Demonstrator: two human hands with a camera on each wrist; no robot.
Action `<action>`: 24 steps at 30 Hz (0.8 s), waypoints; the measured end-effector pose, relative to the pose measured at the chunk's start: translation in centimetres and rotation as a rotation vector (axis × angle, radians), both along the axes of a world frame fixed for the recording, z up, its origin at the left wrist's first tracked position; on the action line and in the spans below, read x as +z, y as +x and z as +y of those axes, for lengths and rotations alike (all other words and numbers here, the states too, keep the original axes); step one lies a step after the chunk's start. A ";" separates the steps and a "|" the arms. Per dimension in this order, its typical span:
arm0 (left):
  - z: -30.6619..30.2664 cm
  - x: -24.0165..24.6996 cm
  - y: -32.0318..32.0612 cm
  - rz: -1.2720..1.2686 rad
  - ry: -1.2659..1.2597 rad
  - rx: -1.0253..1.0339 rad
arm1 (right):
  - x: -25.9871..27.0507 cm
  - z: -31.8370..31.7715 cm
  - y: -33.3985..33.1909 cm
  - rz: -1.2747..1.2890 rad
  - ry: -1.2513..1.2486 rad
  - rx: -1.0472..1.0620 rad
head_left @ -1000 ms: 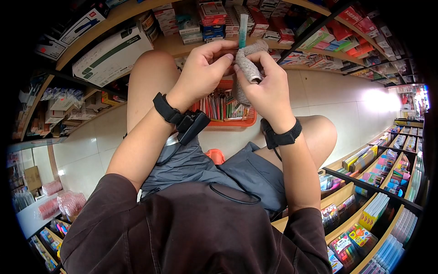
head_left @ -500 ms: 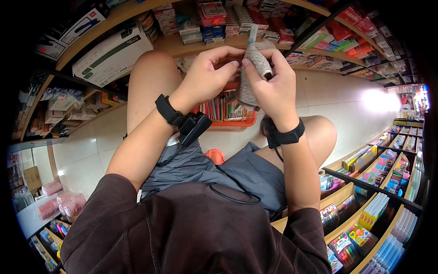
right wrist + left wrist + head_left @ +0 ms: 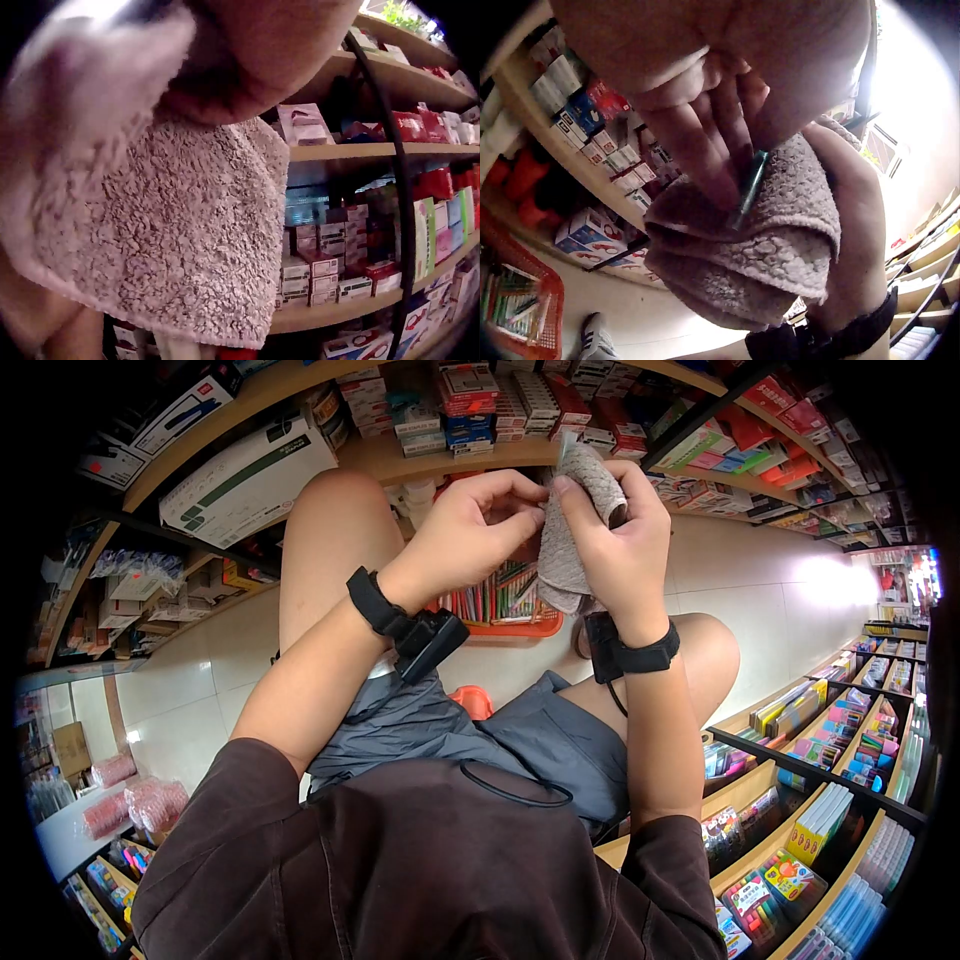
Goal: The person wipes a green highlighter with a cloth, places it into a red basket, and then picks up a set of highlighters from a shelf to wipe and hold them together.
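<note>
A grey-brown fleecy cloth (image 3: 562,565) hangs folded from the right hand (image 3: 628,550), whose thumb and fingers grip its upper part. A slim green tube, pen-like (image 3: 751,189), lies against the folds in the left wrist view. The left hand (image 3: 470,538) has its thumb and index finger curled round that tube at the cloth's left edge. Only a pale, clear end (image 3: 567,444) rises above the cloth in the head view. In the right wrist view the cloth (image 3: 180,225) hides most of the fingers.
A red-orange basket of pens (image 3: 515,628) stands on the floor beyond the knees. Shelves of small boxes (image 3: 468,405) are in front, with a large white box (image 3: 248,482) at left. Compartments of stationery (image 3: 790,860) lie at right.
Both hands have moved right with the cloth and tube. Less of the tube shows above the cloth, and the cloth's lower part hangs more spread out.
</note>
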State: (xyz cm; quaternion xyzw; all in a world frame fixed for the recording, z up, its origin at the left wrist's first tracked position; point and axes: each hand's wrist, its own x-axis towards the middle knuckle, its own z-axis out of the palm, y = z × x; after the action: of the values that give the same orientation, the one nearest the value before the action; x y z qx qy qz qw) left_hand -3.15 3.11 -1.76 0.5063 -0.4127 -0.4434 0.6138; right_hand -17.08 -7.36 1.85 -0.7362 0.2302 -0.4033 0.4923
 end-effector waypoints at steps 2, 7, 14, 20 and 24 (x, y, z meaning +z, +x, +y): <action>0.0 -0.1 -0.1 -0.020 0.004 -0.008 | 0.0 -0.1 0.0 -0.007 0.029 0.010; 0.1 0.1 -0.3 -0.008 0.000 0.018 | -0.2 -0.1 0.2 -0.024 0.053 0.032; 0.0 0.3 -0.4 -0.006 -0.010 0.040 | 0.0 -0.2 0.0 0.013 -0.003 0.017; -0.2 -0.6 -0.4 -0.019 -0.046 -0.042 | 0.2 -0.7 -0.3 -0.011 0.043 -0.037; -0.2 -0.7 -0.3 -0.055 -0.031 -0.087 | 0.4 -0.9 -0.3 -0.024 0.054 -0.073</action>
State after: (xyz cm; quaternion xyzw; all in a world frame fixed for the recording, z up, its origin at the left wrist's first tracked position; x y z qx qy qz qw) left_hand -3.44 2.92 -2.47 0.4905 -0.4578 -0.4492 0.5899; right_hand -17.38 -8.29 2.26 -0.7089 0.2618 -0.4231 0.4999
